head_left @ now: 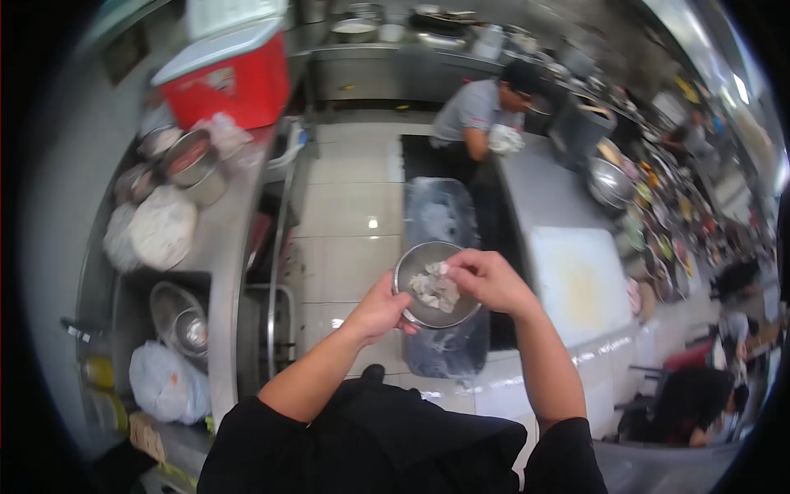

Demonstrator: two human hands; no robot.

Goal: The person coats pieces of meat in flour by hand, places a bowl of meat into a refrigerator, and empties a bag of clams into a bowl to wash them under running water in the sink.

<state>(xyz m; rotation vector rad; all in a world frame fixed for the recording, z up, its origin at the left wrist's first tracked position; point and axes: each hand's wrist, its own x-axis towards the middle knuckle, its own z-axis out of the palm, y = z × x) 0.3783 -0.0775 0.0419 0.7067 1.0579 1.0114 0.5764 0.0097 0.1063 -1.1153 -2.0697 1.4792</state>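
A round metal bowl is held in front of my body, over the floor between two counters. My left hand grips its left rim, thumb toward the inside. Pale whitish-grey pieces of food lie in the bowl; their exact kind is unclear. At the bowl's right side, my right hand has its fingers pinched together on one of these pieces, just above the others. The palm side of the right hand is hidden.
On the left counter stand a red cooler, a metal pot and plastic bags; a sink holds metal bowls. To the right lies a white cutting board. A person crouches ahead. A grey mat covers the floor below.
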